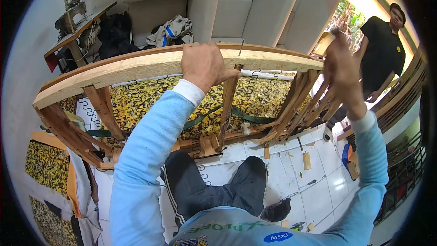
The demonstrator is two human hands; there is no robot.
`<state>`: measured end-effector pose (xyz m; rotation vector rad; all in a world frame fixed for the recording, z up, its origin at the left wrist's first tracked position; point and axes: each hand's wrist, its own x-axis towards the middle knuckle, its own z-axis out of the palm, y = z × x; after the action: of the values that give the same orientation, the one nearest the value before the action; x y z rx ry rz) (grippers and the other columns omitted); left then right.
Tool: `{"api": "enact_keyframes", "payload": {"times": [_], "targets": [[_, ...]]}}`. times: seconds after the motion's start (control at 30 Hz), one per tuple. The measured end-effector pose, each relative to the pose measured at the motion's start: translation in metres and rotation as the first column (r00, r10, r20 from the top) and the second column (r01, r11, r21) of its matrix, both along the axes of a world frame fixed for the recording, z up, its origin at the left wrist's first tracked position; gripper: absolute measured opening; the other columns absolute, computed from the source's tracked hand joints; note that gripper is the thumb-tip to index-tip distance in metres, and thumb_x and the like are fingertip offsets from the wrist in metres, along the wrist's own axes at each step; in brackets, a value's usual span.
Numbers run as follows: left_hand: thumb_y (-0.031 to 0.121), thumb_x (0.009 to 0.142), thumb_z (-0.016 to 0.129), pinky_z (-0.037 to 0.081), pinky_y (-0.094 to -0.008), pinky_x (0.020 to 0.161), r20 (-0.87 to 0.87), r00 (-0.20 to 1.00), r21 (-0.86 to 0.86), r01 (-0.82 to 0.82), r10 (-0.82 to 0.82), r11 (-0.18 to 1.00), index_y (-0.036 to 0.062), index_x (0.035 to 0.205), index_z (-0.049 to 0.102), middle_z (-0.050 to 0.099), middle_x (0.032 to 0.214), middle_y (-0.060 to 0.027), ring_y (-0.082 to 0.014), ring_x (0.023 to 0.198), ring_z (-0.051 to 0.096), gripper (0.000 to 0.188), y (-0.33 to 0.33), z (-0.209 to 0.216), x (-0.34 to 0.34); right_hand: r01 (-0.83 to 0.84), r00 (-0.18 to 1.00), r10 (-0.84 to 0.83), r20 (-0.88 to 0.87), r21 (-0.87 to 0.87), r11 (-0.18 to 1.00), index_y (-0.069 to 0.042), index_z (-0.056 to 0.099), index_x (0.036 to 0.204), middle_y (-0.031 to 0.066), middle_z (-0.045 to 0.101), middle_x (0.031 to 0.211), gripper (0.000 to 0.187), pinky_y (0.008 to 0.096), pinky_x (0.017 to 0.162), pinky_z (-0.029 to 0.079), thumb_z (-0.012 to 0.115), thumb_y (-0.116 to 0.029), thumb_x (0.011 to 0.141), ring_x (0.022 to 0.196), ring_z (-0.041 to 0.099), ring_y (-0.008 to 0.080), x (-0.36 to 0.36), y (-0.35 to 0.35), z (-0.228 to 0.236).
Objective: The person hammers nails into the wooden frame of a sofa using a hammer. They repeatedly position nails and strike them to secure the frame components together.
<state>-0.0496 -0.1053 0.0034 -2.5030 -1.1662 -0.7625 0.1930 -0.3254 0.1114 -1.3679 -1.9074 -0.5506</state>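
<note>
Across the middle runs a long sofa-like wooden frame with a pale top rail (141, 64). My left hand (202, 66) grips this rail from above, its fingers over the far edge and its thumb stretched to the right along the near face. A thin nail (241, 47) stands upright in the rail, to the right of that hand. My right hand (344, 73) is raised beyond the rail's right end, smeared by motion. A dark blur tops it; its fingers and anything in them are unclear. Dark wooden struts (229, 95) stand beneath the rail.
Yellow-black speckled foam (150, 98) and zigzag springs (135, 92) lie behind the struts. Grey sofa sections (234, 13) stand at the back. A person in black (382, 50) stands at the right. A wooden-handled tool (306, 159) and scraps lie on the white tiles.
</note>
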Motion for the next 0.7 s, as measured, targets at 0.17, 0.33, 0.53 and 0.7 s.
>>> {"api": "enact_keyframes", "payload": {"times": [0.17, 0.33, 0.53, 0.7], "targets": [[0.088, 0.062, 0.076, 0.055, -0.0421, 0.077, 0.035, 0.999, -0.022, 0.028, -0.027, 0.999, 0.0014, 0.092, 0.077, 0.076, 0.084, -0.0138, -0.0293, 0.082, 0.075, 0.092, 0.003, -0.003, -0.004, 0.215, 0.929, -0.339, -0.147, -0.529, 0.821, 0.005, 0.063, 0.122, 0.0048, 0.056, 0.076, 0.037, 0.0331, 0.064, 0.043, 0.058, -0.029, 0.109, 0.071, 0.054, 0.0152, -0.022, 0.008, -0.009], [0.082, 0.064, 0.08, 0.057, -0.0437, 0.081, 0.052, 0.985, 0.035, 0.16, -0.162, 0.986, 0.0021, 0.1, 0.075, 0.076, 0.087, -0.0142, -0.0324, 0.088, 0.076, 0.087, 0.013, -0.009, -0.02, 0.095, 0.725, -0.222, -0.652, -0.224, 0.97, -0.001, 0.062, 0.128, -0.0046, 0.045, 0.069, 0.036, 0.0214, 0.044, 0.028, 0.053, -0.031, 0.112, 0.049, 0.038, 0.0025, -0.044, -0.009, -0.031], [0.059, 0.065, 0.09, 0.059, -0.0422, 0.084, -0.031, 0.997, -0.217, 0.06, -0.068, 0.974, 0.0045, 0.098, 0.076, 0.077, 0.087, -0.0143, -0.0302, 0.09, 0.077, 0.066, 0.034, 0.01, -0.085, 0.232, 0.558, -0.239, -0.795, -0.127, 0.964, -0.006, 0.053, 0.116, -0.004, 0.044, 0.064, 0.022, 0.0233, 0.04, 0.029, 0.054, -0.028, 0.111, 0.045, 0.039, 0.006, -0.051, -0.05, -0.141], [0.027, 0.07, 0.083, 0.058, -0.0371, 0.081, 0.325, 0.937, 0.028, 0.129, -0.131, 0.991, 0.0066, 0.08, 0.076, 0.076, 0.078, -0.0139, -0.0277, 0.081, 0.076, 0.023, 0.031, -0.023, -0.086, 0.238, 0.354, -0.339, -0.871, -0.266, 0.934, -0.014, 0.046, 0.095, -0.0045, 0.039, 0.059, 0.026, 0.0283, 0.036, 0.027, 0.055, -0.033, 0.111, 0.04, 0.033, 0.0079, -0.068, -0.043, -0.243]]}}
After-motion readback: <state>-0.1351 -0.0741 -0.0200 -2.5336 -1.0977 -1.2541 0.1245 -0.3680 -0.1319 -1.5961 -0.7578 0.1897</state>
